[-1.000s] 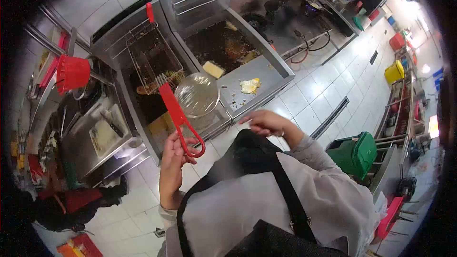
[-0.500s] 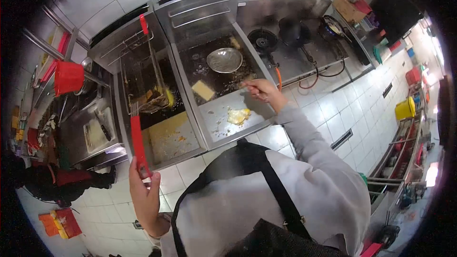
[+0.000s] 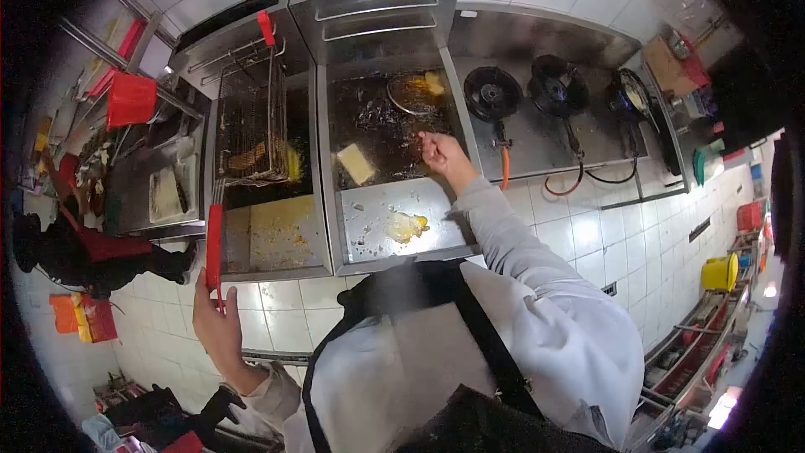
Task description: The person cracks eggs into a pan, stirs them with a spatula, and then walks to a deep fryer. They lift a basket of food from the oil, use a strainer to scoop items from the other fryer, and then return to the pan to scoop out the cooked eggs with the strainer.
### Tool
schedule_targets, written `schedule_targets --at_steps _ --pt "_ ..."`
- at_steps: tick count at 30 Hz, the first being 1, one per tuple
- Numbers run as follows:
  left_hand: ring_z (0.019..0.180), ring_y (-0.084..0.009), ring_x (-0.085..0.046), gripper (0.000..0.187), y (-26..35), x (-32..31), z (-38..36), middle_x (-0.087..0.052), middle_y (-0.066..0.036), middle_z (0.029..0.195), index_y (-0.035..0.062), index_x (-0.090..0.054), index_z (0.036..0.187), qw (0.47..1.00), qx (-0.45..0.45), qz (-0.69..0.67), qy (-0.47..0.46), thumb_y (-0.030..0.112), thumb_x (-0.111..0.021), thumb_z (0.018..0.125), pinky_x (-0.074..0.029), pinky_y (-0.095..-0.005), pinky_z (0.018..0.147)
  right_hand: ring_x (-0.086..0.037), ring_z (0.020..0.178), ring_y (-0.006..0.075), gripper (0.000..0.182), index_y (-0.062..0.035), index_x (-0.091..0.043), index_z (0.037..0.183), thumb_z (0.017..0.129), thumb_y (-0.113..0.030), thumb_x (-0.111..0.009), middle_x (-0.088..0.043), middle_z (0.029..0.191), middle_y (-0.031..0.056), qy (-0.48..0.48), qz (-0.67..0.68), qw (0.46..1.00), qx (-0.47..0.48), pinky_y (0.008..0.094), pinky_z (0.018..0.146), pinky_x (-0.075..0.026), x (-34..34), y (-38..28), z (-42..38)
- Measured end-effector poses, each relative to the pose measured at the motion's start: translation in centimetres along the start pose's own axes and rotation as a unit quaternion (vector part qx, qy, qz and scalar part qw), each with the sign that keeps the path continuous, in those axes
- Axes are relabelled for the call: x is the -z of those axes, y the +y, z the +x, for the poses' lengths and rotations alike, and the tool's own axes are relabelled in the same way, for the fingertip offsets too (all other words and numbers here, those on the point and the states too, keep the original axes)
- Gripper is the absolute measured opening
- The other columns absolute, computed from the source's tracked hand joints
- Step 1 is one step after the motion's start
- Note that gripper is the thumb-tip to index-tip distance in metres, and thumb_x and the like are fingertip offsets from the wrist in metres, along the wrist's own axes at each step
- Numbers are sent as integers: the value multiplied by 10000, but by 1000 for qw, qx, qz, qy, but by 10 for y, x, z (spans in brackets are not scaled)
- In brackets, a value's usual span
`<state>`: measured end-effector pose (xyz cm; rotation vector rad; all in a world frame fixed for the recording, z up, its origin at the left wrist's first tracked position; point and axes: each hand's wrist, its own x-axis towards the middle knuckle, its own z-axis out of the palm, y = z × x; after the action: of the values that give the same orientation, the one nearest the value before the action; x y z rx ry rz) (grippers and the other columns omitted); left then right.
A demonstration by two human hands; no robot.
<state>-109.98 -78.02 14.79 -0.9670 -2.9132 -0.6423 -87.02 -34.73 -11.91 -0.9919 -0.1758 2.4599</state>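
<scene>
My left hand (image 3: pixel 216 325) grips the red handle (image 3: pixel 215 245) of a wire fry basket (image 3: pixel 251 126) that sits in the left fryer vat (image 3: pixel 268 159), with browned food inside. My right hand (image 3: pixel 442 153) is closed on the handle of a round mesh skimmer (image 3: pixel 411 94), which dips into the dark oil of the right fryer vat (image 3: pixel 381 130). A pale yellow block (image 3: pixel 357 164) floats in that oil near my right hand. Batter scraps (image 3: pixel 405 224) lie on the steel shelf in front of the right vat.
A gas range with three burners (image 3: pixel 553 88) and an orange hose (image 3: pixel 505 169) stands right of the fryers. A red container (image 3: pixel 130 99) hangs at the upper left above a steel tray (image 3: pixel 163 193). Another person in dark clothes (image 3: pixel 92 252) is at the left. A yellow bin (image 3: pixel 719 273) is at the right.
My right hand has pushed the skimmer further back into the right vat's oil. My left hand with the basket handle has shifted left and lower as the view turned.
</scene>
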Motion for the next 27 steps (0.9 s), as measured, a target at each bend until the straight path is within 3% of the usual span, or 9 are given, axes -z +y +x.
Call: schedule_targets --at_steps 3,5,11,13,14,18,20,23,27 --pt "670 -233 -548 524 4 -1 -1 -618 -142 1039 65 -486 1272 999 -18 20 24 130 -648 777 -469 -331 642 -369 378 91 152 -72 -504 964 944 -114 -360 -455 556 -6 21 -108 993 37 237 326 -307 4 21 -20" --pt "679 -233 -553 510 -1 -5 0 -619 -142 1030 64 -492 1264 999 -18 7 31 124 -643 781 -471 -332 644 -389 388 73 118 -75 -507 996 943 -127 -416 -463 564 -15 -6 -207 971 122 223 339 -320 17 26 -25" --pt "709 -235 -573 480 6 -1 4 -627 -145 995 63 -502 1252 1000 -4 10 23 116 -624 791 -475 -335 654 -358 398 75 199 -59 -482 1117 957 -162 -427 -433 592 -21 -5 -260 959 109 221 363 -302 28 9 -55" --pt "911 -242 -618 484 9 3 4 -614 -146 1107 79 -481 1279 999 44 5 -26 92 -613 814 -482 -320 716 -337 402 63 227 -53 -477 1149 952 -155 -428 -400 581 -30 -36 -298 949 95 216 354 -293 26 -2 -79" --pt "721 -237 -576 486 5 -1 3 -634 -135 991 68 -492 1266 1000 11 10 8 131 -619 801 -470 -336 656 -322 401 57 242 -46 -472 1162 953 -160 -432 -383 573 -34 -34 -315 945 85 213 346 -284 23 -11 -92" --pt "743 -236 -571 478 -6 -5 5 -633 -133 1014 68 -487 1273 1000 3 1 -3 141 -610 817 -463 -331 669 -297 380 41 279 -25 -464 1188 949 -169 -448 -380 561 -35 -10 -352 933 69 209 317 -261 15 -49 -143" --pt "748 -239 -574 479 -2 -3 5 -634 -132 1014 69 -486 1275 1000 11 2 -8 143 -609 818 -463 -331 669 -297 354 41 288 -15 -468 1192 945 -162 -456 -408 564 -29 15 -510 854 101 211 307 -256 9 -67 -164" --pt "751 -242 -580 478 -8 -5 6 -635 -134 1002 72 -485 1276 1000 7 -4 -3 147 -610 821 -462 -332 665 -348 387 54 314 6 -487 1189 891 -88 -460 -429 575 -19 -4 -471 881 43 214 329 -260 13 -82 -182" --pt "740 -253 -588 480 -1 0 8 -637 -144 968 83 -483 1275 999 20 -6 -24 148 -617 819 -462 -341 654 -333 356 61 287 4 -498 1158 889 -93 -467 -451 570 -9 40 -502 863 45 214 332 -266 12 -51 -184"
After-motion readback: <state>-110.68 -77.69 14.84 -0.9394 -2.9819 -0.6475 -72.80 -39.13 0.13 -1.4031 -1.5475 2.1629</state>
